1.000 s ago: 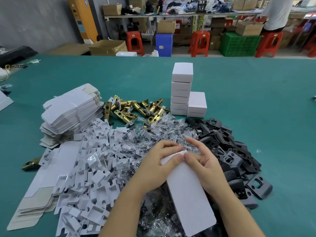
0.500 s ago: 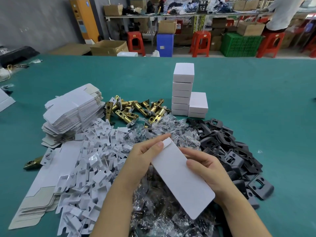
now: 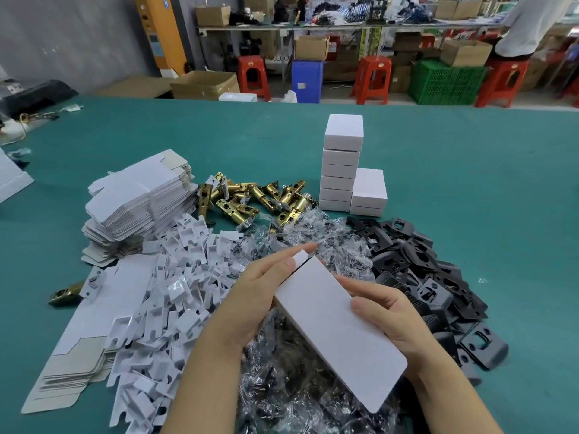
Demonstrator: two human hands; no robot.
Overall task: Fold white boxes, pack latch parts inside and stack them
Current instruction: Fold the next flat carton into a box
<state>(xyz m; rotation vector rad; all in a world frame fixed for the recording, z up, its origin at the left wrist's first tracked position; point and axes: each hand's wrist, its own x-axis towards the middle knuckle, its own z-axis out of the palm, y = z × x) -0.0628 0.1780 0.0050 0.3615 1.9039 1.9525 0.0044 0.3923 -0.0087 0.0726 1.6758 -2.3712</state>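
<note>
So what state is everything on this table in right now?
White box: partly opened up, far end open, held in both hands.
Left hand: grips the box's side.
Right hand: grips the other side.
Finished boxes: closed, stacked.
Flat box blanks: unfolded, piled.
Brass latches: loose heap.

Single head-worn view, close above both hands (image 3: 316,311), facing forward and down across the green table (image 3: 470,183).

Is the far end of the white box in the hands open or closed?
Open. The white box shows a dark gap at its far end, and the end flap stands up, untucked, beside the left hand.
</note>
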